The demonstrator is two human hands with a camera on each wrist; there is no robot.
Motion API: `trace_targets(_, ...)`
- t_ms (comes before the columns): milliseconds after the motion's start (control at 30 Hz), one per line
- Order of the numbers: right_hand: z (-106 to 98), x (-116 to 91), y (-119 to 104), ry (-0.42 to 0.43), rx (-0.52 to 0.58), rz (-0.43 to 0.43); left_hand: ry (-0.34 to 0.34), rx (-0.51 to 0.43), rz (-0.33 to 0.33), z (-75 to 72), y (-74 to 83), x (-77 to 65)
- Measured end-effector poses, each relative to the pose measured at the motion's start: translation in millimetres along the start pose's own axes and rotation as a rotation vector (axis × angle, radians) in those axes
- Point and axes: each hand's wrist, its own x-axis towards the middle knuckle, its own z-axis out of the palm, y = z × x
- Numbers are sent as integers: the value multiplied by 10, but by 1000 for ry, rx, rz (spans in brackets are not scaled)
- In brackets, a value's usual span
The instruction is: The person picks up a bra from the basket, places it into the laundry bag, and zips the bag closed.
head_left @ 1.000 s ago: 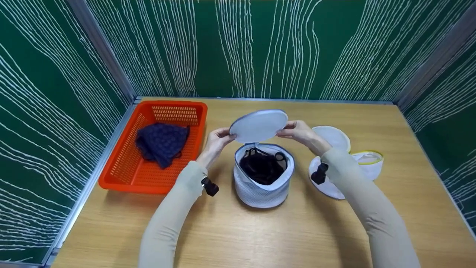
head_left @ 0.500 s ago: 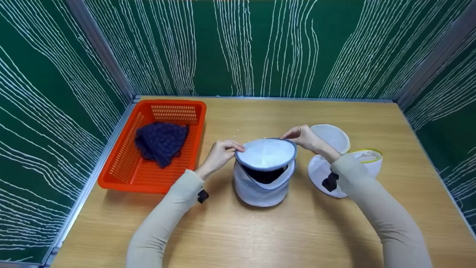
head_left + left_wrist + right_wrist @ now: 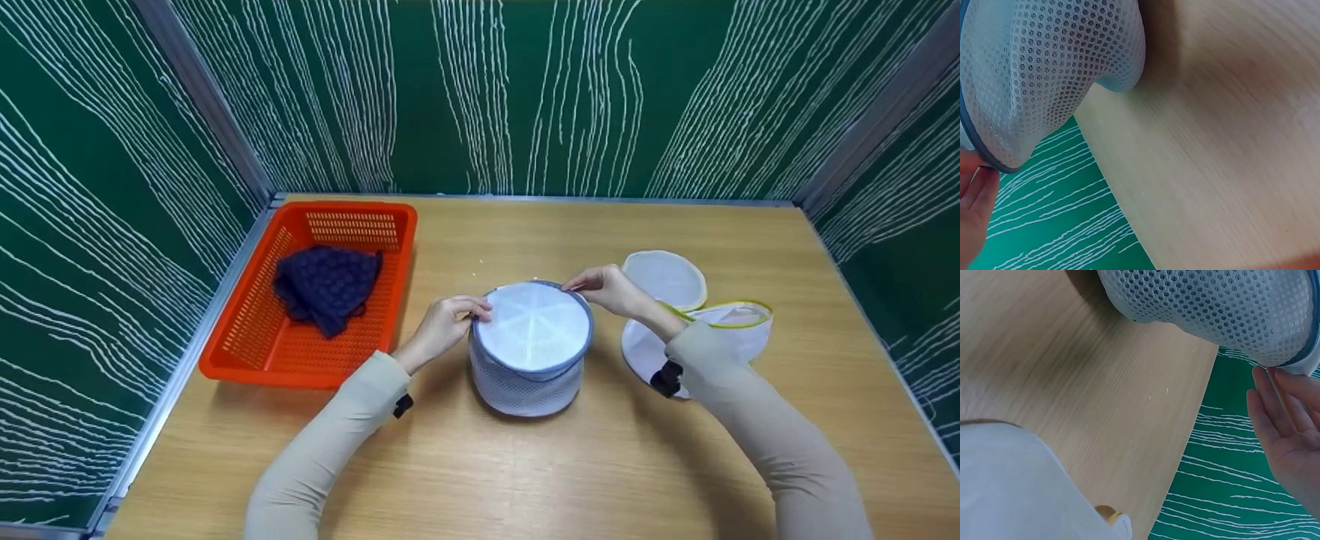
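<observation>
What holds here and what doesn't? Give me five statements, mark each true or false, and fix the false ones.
1. The left hand and right hand both touch the lid. True.
2. The lid stands upright. False: it lies over the opening of the mesh bag.
3. The dark blue cloth lies in the orange basket. True.
4. In the head view, the basket is right of the mesh bag. False: it is left of it.
5. The yellow-trimmed white bag is inside the basket. False: it lies on the table.
</observation>
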Motion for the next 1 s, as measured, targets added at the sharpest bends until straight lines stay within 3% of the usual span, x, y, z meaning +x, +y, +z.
trace_targets(167, -2, -21, -20, 4, 16, 86, -8, 0, -45, 6, 19, 6)
trace_targets(367, -60, -34, -27, 21, 59, 139, 58, -48, -118, 25, 73, 157)
trace_targets(533, -113, 3, -26, 19, 131, 162, 64, -110, -270, 65, 75, 339)
trace_targets(633, -130, 40, -34, 11, 160, 188, 13, -158, -411, 96, 54, 432)
trace_targets(800, -107, 91, -32, 18, 152, 197, -141, -240, -603, 132, 4, 519)
trace_targets(867, -83, 111, -28, 18, 144, 198, -186, -258, -655, 143, -21, 538)
trace_targets(967, -58, 122, -20, 11, 140, 204, -222, -258, -675, 154, -42, 539)
trace_targets(1000, -55, 116, -14, 6, 143, 203, -214, -272, -645, 234, -197, 545)
